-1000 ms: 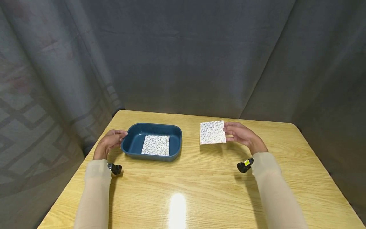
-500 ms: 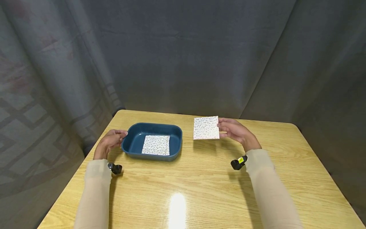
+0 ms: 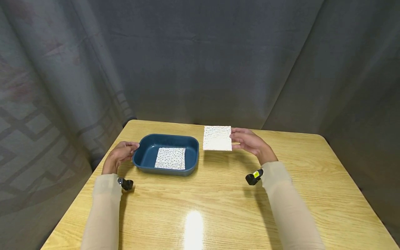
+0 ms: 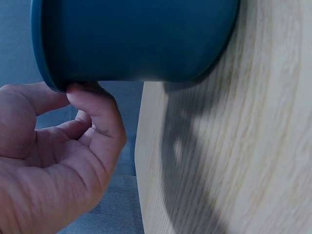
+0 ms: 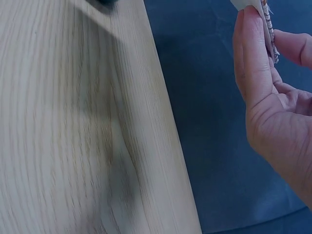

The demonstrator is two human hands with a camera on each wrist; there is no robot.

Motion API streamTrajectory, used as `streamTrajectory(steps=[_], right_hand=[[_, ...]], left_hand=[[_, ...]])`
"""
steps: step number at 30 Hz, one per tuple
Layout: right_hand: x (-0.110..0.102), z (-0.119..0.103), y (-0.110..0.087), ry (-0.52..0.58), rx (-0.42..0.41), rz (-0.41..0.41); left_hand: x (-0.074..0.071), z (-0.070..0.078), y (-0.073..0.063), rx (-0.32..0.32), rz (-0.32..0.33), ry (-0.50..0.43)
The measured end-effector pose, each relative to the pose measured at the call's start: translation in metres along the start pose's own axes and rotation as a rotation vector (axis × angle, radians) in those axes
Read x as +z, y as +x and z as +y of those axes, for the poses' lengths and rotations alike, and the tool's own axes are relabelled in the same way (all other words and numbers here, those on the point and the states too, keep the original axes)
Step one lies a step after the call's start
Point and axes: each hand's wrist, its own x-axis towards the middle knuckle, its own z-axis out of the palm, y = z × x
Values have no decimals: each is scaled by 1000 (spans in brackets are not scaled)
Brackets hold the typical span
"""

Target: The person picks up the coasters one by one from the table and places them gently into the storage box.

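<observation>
My left hand [image 3: 122, 152] pinches the left rim of a dark blue rectangular tray [image 3: 167, 137]; the left wrist view shows thumb and finger [image 4: 95, 105] at the tray's edge [image 4: 131, 44]. Inside lies a white cloth square [image 3: 170, 158] with a small blue print and a strip along its right side. To the right of the tray, my right hand [image 3: 248, 142] holds another stiff, patterned cloth square [image 3: 217, 138] by its right edge, raised over the table. Its stitched edge [image 5: 269, 29] shows between thumb and fingers in the right wrist view.
Both tray and hands are over a light wood table [image 3: 218, 201] with rounded far corners. Grey curtains [image 3: 200, 69] hang behind it and along its left side. Each wrist wears a small black camera [image 3: 253, 177].
My right hand has carried the cloth square leftward and slightly away from me, nearer the tray, tilting its face flatter. My left hand and the tray have stayed put.
</observation>
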Motion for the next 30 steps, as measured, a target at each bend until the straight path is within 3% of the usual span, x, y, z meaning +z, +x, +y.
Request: streamTrajectory(steps=[17, 30], right_hand=[[32, 8, 18, -28, 15, -54], [61, 14, 32, -94, 31, -154]], left_hand=[[-2, -1, -2, -10, 5, 6], [1, 0, -1, -11, 8, 28]])
